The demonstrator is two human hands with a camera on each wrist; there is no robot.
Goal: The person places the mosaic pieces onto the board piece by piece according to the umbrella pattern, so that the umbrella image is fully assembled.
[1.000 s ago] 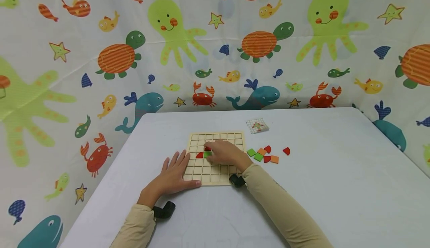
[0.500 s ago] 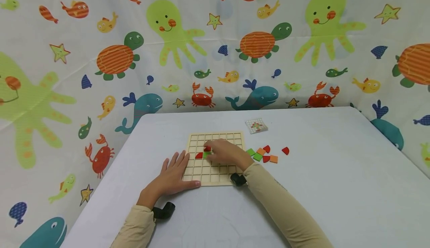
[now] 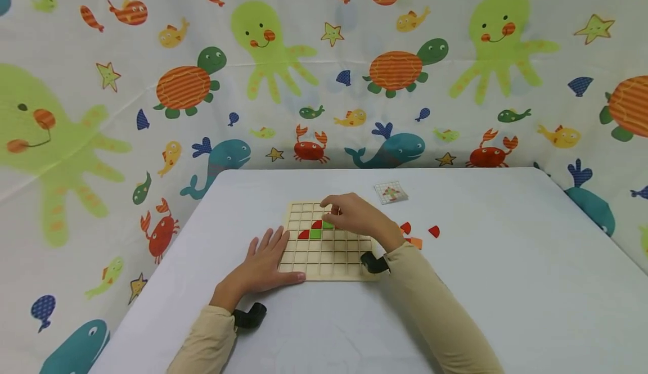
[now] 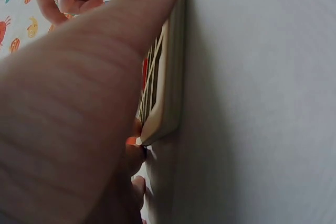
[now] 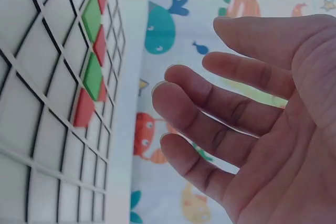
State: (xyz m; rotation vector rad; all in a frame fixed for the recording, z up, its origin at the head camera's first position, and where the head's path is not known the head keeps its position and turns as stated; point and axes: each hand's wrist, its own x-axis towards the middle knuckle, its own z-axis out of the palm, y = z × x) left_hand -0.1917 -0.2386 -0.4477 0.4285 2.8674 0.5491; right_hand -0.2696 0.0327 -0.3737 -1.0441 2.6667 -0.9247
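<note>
My left hand [image 3: 264,261] rests with spread fingers along the left edge of a wooden grid board [image 3: 329,261], its thumb at the near corner. In the left wrist view that hand [image 4: 79,93] covers much of the board's side [image 4: 167,82]. Above the board hovers my right hand [image 3: 356,213]; the right wrist view shows its fingers [image 5: 184,111] loosely bent with nothing between them. Set in the grid are a red quarter-circle piece [image 3: 304,234], a green square tile [image 3: 315,234], another red piece [image 3: 316,224] and another green tile [image 3: 328,225]. The right hand partly hides more pieces.
To the right of the board lie loose pieces: a red one [image 3: 434,231], another red one [image 3: 406,228] and an orange square [image 3: 416,243], partly behind the right wrist. A small pattern card [image 3: 391,192] lies behind the board. A sea-animal curtain [image 3: 334,81] hangs beyond the table.
My right hand has lifted off the grid and shifted to the right, uncovering red and green pieces set there. The left hand stays on the board's edge. The head view has tilted slightly.
</note>
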